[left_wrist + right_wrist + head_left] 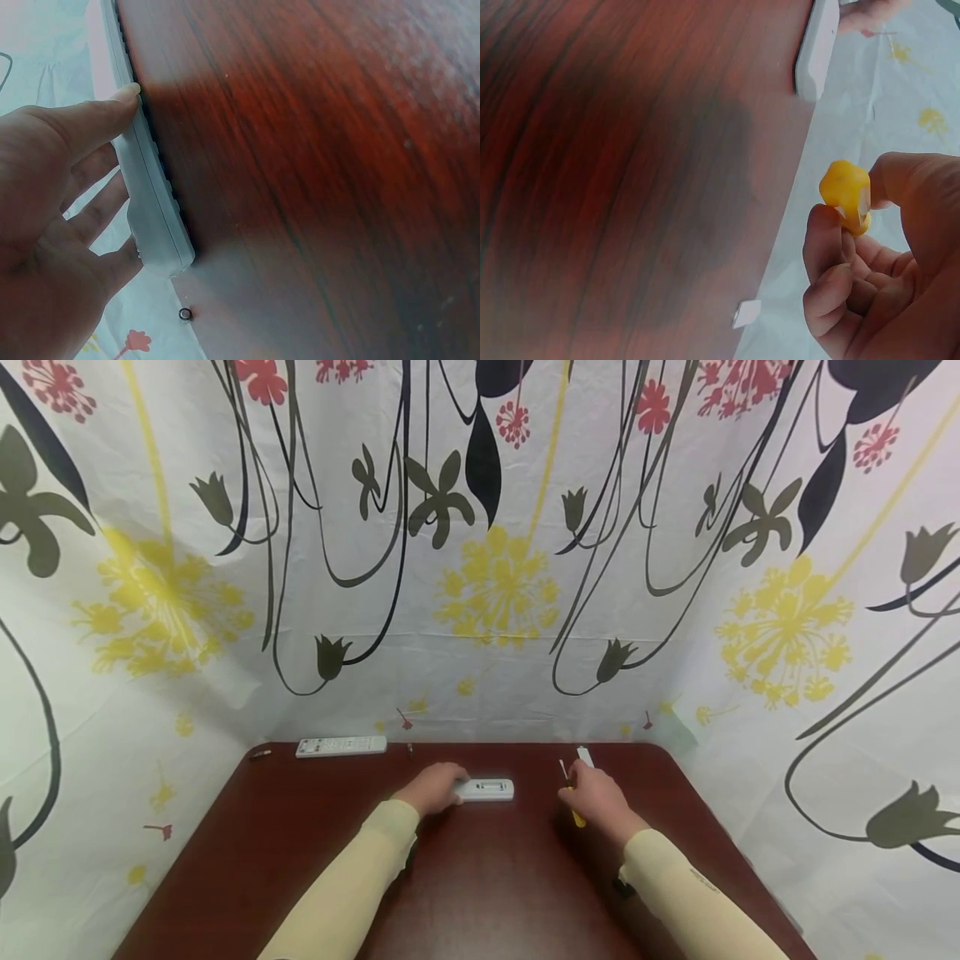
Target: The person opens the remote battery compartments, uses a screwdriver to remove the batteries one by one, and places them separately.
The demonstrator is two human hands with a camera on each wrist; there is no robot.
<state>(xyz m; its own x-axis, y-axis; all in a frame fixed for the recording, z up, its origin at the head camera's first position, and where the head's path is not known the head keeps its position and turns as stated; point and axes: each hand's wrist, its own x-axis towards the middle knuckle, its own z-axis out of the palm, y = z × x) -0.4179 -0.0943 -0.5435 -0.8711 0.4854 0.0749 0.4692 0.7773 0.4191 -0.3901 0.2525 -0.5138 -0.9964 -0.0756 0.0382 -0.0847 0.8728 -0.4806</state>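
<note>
My left hand (435, 787) grips one end of a white remote control (486, 789), which lies back up on the table with an open battery slot showing. In the left wrist view, the thumb presses one long edge of the remote (155, 206) while the fingers reach round the far side. My right hand (602, 803) holds a screwdriver by its yellow handle (578, 819), its thin shaft pointing toward the back of the table. Seen from the right wrist, the handle's rounded end (844, 186) sits between thumb and curled fingers. A small white cover (585, 757) lies just beyond the right hand.
A second white remote (341, 746), buttons up, lies along the back edge of the dark red table (480, 868). A small battery (410, 749) is to its right, and another small dark item (260, 754) at the back left corner. Patterned curtain (480, 685) surrounds the table.
</note>
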